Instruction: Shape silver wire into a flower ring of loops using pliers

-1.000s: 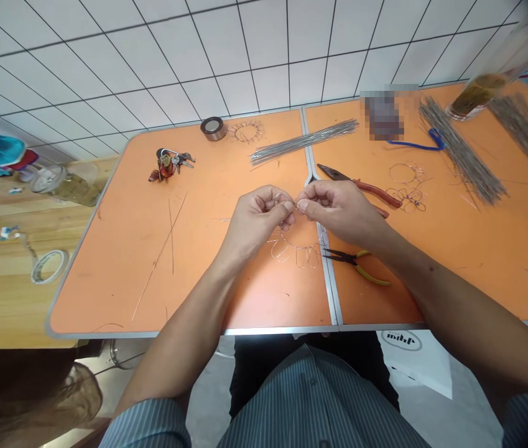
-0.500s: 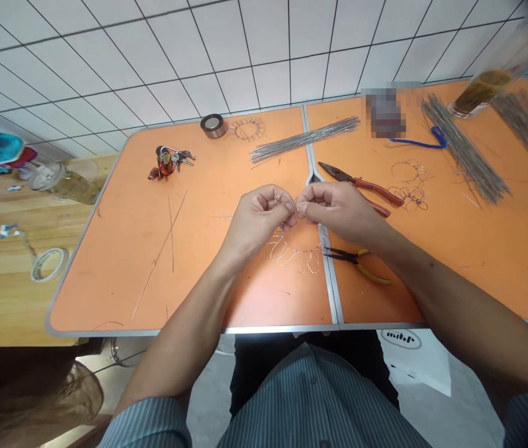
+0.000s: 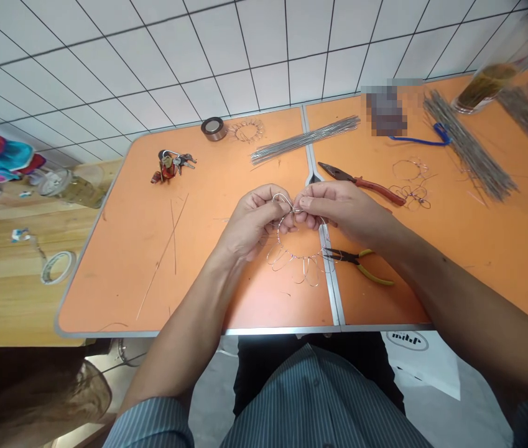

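Between my hands is a thin wire ring (image 3: 301, 256) with several wire loops around its lower edge, hanging toward me. My left hand (image 3: 260, 219) pinches the ring's top, where a small wire loop stands up by the thumb. Close beside it, my right hand (image 3: 333, 208) pinches the wire too, fingertips nearly touching those of the left. The exact crossing of the wires is partly hidden by the fingers. Yellow-handled pliers (image 3: 361, 264) lie just right of the ring. Behind my right hand lie larger red-handled pliers (image 3: 366, 185), partly covered by it.
On the orange table (image 3: 105, 249) lie a bundle of wires (image 3: 305, 140), a roll of tape (image 3: 213, 128), keys (image 3: 173, 165) and loose wires (image 3: 163, 258). Rightward are finished-looking wire shapes (image 3: 413, 196), another wire bundle (image 3: 471, 146) and a glass of brown liquid (image 3: 482, 90).
The wire ring has tilted and now shows more of its round outline below my hands. My fingers have shifted slightly on it, and the small loop at the left thumb stands out more.
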Demonstrator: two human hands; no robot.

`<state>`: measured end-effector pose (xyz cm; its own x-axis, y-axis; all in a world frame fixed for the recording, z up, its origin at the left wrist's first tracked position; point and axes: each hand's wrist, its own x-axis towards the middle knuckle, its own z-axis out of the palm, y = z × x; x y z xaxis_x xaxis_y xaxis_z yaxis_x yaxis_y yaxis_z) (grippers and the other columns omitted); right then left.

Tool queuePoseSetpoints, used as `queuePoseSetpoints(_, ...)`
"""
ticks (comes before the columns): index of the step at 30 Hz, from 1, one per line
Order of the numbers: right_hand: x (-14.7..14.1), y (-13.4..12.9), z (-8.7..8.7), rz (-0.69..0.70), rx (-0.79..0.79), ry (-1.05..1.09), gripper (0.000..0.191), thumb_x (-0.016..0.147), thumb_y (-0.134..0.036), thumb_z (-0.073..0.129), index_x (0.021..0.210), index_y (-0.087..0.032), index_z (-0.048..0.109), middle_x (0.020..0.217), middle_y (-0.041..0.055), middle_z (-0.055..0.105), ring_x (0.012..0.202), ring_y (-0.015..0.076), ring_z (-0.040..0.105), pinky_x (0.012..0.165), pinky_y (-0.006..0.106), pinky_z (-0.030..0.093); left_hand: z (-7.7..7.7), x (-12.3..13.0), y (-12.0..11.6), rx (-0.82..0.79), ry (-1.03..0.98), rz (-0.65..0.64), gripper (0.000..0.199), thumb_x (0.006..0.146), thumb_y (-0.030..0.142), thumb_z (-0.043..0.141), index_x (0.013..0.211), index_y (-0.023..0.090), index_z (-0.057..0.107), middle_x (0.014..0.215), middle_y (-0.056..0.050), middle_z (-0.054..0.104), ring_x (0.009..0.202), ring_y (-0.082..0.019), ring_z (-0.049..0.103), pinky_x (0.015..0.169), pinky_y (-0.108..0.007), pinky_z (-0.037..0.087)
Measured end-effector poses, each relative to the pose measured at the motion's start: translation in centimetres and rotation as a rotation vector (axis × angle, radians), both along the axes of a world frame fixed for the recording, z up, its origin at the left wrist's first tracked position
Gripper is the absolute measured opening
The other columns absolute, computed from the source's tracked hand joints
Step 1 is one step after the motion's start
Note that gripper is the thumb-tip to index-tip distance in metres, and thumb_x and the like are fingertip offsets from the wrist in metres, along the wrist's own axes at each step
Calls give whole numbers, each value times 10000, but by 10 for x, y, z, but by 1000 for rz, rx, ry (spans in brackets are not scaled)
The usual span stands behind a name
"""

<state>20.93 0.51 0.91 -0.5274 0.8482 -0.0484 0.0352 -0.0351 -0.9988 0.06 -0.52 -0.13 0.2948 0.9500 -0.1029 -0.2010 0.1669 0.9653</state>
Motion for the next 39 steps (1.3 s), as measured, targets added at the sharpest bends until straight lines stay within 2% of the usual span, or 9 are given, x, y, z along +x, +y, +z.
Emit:
queuePoseSetpoints(7, -1, -1, 1, -4, -35, 86, 335, 969, -477, 817, 793, -207, 725, 848, 56, 750, 757, 153, 636, 698, 291, 513, -1, -1, 1, -63, -94, -21, 182, 738, 259, 839, 783, 185, 679, 649, 6, 706, 504, -87, 582, 623, -248, 583)
queuePoseSetpoints(10, -2, -1, 2, 1, -17, 98, 293, 953, -436, 827, 794, -212, 722, 846, 52, 757, 752, 155, 649, 697, 296, 527, 0, 0, 0, -109, -141, -38, 183, 735, 255, 835, 770, 183, 671, 623, 15, 691, 479, -79, 554, 637, -252, 615)
queuePoseSetpoints(14, -5, -4, 4, -28, 39, 43, 126, 922, -301, 808, 873, -210, 738, 829, 37, 755, 740, 157, 654, 667, 298, 520, 2, 0, 0, -176, -175, -37, 202, 746, 269, 842, 778, 184, 661, 587, 38, 623, 479, -80, 529, 633, -247, 631)
queuePoseSetpoints(16, -8, -5, 2, -80, 106, 29, 59, 905, -245, 788, 911, -209, 742, 810, 22, 737, 737, 155, 645, 662, 295, 511, 3, 1, 0, -211, -211, -45, 209, 747, 251, 843, 777, 184, 647, 588, 44, 598, 485, -77, 520, 620, -237, 628)
queuePoseSetpoints(20, -12, -6, -5, -236, 369, -6, 66, 901, -194, 765, 963, -216, 756, 876, 12, 741, 806, 162, 655, 725, 307, 531, 4, 3, -1, -327, -311, -58, 141, 771, 162, 782, 852, 172, 668, 593, 46, 559, 488, -79, 507, 580, -215, 609)
queuePoseSetpoints(23, -12, -6, -9, -217, 538, -57, 93, 954, -200, 736, 1022, -223, 795, 930, 21, 765, 828, 173, 657, 731, 322, 520, 3, 4, -1, -435, -351, -58, 140, 789, 117, 726, 913, 162, 680, 604, 47, 533, 475, -78, 489, 555, -204, 596)
queuePoseSetpoints(26, -9, -3, -11, -209, 668, -92, 97, 973, -181, 730, 985, -225, 815, 891, 15, 735, 805, 167, 629, 714, 322, 488, 1, 3, 0, -515, -388, -93, 94, 821, 106, 693, 864, 174, 645, 599, 48, 508, 454, -70, 453, 540, -194, 588)
queuePoseSetpoints(33, -7, 0, -17, -225, 804, -86, 89, 977, -144, 710, 955, -221, 749, 955, 37, 694, 806, 171, 611, 692, 321, 494, 4, 1, -3, -642, -454, -179, 245, 1003, 160, 527, 763, 189, 565, 581, 15, 472, 463, -102, 487, 468, -195, 541)
queuePoseSetpoints(39, -8, 1, -21, -224, 853, -72, 143, 986, -121, 687, 970, -234, 772, 972, 37, 698, 808, 171, 606, 679, 327, 473, 13, 2, -6, -705, -481, -201, 402, 1083, 148, 333, 825, 157, 640, 522, 35, 382, 373, -90, 363, 344, -153, 369)
